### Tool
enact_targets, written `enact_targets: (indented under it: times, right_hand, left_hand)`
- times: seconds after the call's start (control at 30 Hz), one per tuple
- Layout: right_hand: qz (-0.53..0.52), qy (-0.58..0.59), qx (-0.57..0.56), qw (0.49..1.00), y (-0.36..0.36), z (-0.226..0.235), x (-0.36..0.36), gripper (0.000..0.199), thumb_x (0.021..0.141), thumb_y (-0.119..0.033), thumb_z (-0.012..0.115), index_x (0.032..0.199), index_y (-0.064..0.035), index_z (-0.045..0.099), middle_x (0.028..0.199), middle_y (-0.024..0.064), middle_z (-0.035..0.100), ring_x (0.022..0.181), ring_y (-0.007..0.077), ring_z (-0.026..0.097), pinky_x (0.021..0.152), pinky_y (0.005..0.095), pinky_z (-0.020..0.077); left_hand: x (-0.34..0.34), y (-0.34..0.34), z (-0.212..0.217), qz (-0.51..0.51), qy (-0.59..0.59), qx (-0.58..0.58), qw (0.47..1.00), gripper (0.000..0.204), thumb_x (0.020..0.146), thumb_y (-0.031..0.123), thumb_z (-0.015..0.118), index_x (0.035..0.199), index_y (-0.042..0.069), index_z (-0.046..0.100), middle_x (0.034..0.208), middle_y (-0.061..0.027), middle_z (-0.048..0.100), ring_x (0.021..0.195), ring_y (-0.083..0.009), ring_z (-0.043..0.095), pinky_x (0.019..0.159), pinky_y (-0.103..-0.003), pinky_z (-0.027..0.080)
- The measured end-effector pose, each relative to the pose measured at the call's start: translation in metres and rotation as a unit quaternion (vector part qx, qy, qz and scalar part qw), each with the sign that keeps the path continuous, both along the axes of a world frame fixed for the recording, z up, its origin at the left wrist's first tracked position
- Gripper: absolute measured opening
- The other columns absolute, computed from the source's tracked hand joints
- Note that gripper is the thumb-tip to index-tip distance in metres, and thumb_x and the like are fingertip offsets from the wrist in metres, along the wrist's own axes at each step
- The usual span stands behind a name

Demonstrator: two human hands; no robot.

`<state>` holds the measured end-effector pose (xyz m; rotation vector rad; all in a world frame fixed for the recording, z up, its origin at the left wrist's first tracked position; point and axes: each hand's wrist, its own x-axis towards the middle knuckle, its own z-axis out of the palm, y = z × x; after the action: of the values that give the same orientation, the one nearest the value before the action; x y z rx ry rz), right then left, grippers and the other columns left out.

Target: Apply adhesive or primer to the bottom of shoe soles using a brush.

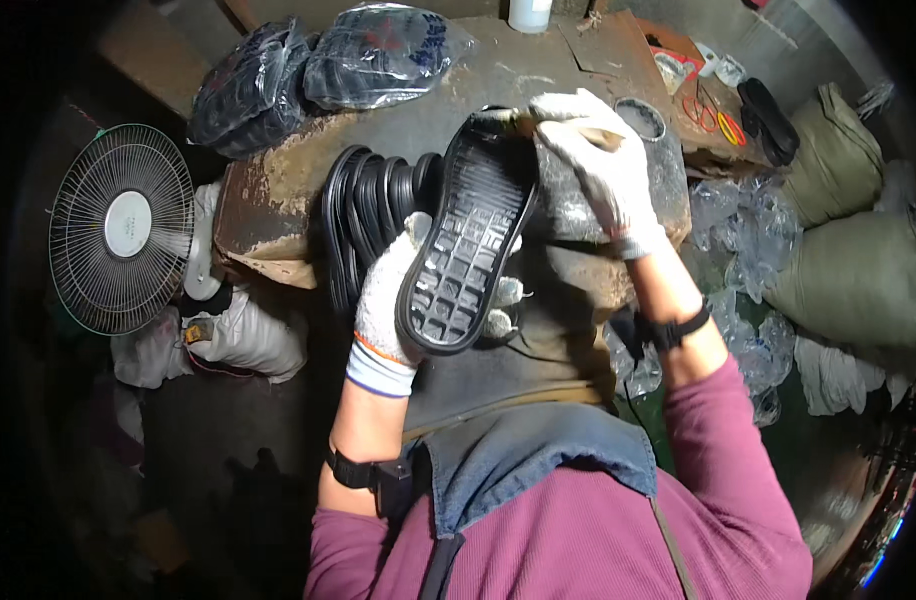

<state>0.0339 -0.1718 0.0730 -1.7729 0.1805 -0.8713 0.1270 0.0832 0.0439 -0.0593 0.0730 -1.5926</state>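
Dim and cluttered, the workshop centres on a stained worktop (278, 190) seen from above. At far left a round fan (123, 228) stands beside it, and two plastic-wrapped bundles (318, 70) of dark pieces lie at the worktop's back edge. A row of black soles (373, 215) stands on edge near the middle. The gloved left hand (393, 305) cups a black shoe sole (470, 235) from beneath, its fingers (505, 305) curled around the heel end so the ribbed inner face looks up. The gloved right hand (603, 165) is closed on a brush (568, 125) whose tip touches the sole's toe end. Further right sit a round tin (640, 117), scissors (703, 108) and stuffed sacks (848, 220).
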Motion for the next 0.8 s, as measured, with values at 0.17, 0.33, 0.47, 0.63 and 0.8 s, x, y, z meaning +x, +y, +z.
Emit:
enact_targets:
  times: [0.17,0.33,0.47,0.63,0.8]
  right_hand:
    - [0.082,0.02,-0.014,0.996,0.029,-0.004,-0.004,0.016,0.087,-0.012,0.08,0.103,-0.0079,0.08,0.107,0.0028,0.08,0.105,0.0134,0.072,0.127,0.0435,0.0242]
    - [0.079,-0.011,-0.101,0.992,0.063,-0.008,-0.031,0.015,0.085,-0.013,0.082,0.099,-0.0091,0.082,0.109,0.0047,0.08,0.111,0.0194,0.071,0.123,0.0481,0.0317]
    - [0.088,-0.018,-0.15,0.985,0.073,0.001,-0.041,0.018,0.083,-0.016,0.083,0.099,-0.0095,0.083,0.109,0.006,0.079,0.115,0.0227,0.07,0.12,0.0503,0.0356]
    - [0.212,-0.01,-0.249,0.945,0.082,0.018,-0.042,0.025,0.083,-0.019,0.083,0.106,-0.0119,0.082,0.114,0.0039,0.078,0.119,0.0243,0.068,0.119,0.0533,0.0371]
    - [0.276,0.013,-0.24,0.931,0.068,0.016,-0.053,0.023,0.084,-0.021,0.083,0.104,-0.0109,0.081,0.116,0.0061,0.077,0.114,0.0249,0.07,0.119,0.0512,0.0379]
  left_hand:
    - [-0.008,-0.005,-0.005,0.021,-0.02,-0.005,1.0,0.074,0.108,0.058,0.036,0.156,0.001,0.038,0.153,-0.028,0.048,0.127,-0.0604,0.054,0.103,-0.077,0.043]
    - [-0.015,-0.013,-0.01,0.099,-0.028,-0.018,0.995,0.061,0.108,0.053,0.037,0.148,0.01,0.053,0.143,-0.0193,0.06,0.126,-0.0428,0.061,0.103,-0.072,0.046]
    - [-0.017,-0.015,-0.013,0.138,-0.086,-0.008,0.987,0.058,0.108,0.049,0.038,0.144,0.008,0.057,0.139,-0.0153,0.064,0.125,-0.0379,0.062,0.106,-0.062,0.048]
    - [0.001,-0.015,-0.031,0.203,-0.098,-0.054,0.973,0.064,0.109,0.053,0.037,0.15,0.006,0.051,0.143,-0.0184,0.061,0.129,-0.0357,0.061,0.115,-0.053,0.044]
    - [0.026,-0.004,-0.007,0.239,-0.264,-0.029,0.934,0.084,0.102,0.055,0.057,0.151,-0.011,0.039,0.141,-0.0343,0.057,0.113,-0.0431,0.069,0.103,-0.055,0.056]
